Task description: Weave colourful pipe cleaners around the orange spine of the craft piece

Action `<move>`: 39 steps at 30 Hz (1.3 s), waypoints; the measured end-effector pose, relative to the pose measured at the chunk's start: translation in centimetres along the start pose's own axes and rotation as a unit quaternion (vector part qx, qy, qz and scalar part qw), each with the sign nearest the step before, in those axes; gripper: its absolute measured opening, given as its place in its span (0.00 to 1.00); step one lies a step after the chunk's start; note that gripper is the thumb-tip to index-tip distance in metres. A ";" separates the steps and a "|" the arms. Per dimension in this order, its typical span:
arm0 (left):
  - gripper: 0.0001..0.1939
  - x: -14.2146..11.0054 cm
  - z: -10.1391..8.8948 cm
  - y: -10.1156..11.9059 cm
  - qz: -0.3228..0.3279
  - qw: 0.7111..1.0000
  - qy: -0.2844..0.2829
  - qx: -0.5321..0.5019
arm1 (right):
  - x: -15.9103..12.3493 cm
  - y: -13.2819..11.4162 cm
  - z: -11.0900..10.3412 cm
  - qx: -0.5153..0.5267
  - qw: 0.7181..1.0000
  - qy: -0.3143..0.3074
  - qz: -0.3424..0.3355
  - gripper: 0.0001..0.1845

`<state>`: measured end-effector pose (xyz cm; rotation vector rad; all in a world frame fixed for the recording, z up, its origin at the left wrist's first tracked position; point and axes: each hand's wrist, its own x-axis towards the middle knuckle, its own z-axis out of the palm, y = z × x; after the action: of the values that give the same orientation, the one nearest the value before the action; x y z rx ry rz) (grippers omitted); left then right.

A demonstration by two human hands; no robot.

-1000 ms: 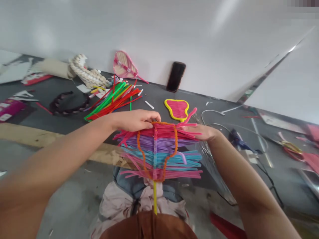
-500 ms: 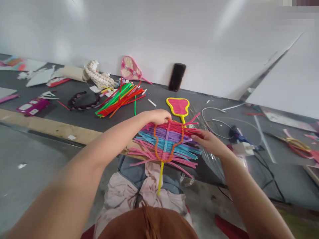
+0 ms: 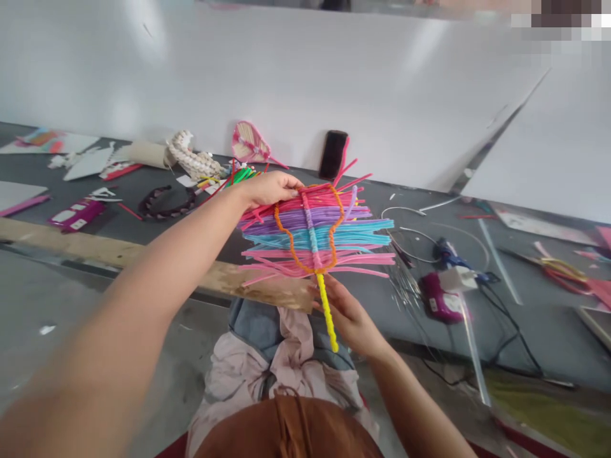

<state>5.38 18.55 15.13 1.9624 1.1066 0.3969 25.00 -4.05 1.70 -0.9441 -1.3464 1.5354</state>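
Note:
A fan made of pipe cleaners (image 3: 324, 236) is held up over the table's front edge. Rows of red, purple, blue and pink stems cross a wrapped spine inside a wavy orange outline, their loose ends sticking out both sides. My left hand (image 3: 275, 189) pinches its top edge, fingers closed. From the bottom hangs a twisted yellow handle (image 3: 327, 312), pointing toward my lap. My right hand (image 3: 351, 318) is just behind and beside that handle, fingers stretched out and apart; whether a fingertip touches it cannot be told.
Against the pale upright board lean a phone (image 3: 333, 154) and a pink-edged fan (image 3: 251, 141). Left on the table are a dark headband (image 3: 168, 203), a purple packet (image 3: 77, 215) and green pipe cleaners (image 3: 243, 174). To the right lie a glue gun (image 3: 449, 253), its cable and scissors (image 3: 558, 266).
The pipe-cleaner fan has risen and now covers the small yellow-edged fan. My right hand has left its right-side stems and moved down beside the handle. My left hand keeps its top edge.

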 end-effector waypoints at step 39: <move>0.44 -7.7 15.8 -6.6 0.076 0.916 0.155 0.362 | 8.3 -4.5 -8.2 -0.474 0.869 -0.138 -0.024 0.18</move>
<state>7.06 6.02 1.22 2.7181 1.4459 0.4288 30.36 6.74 5.12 -1.2618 -2.4040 0.9317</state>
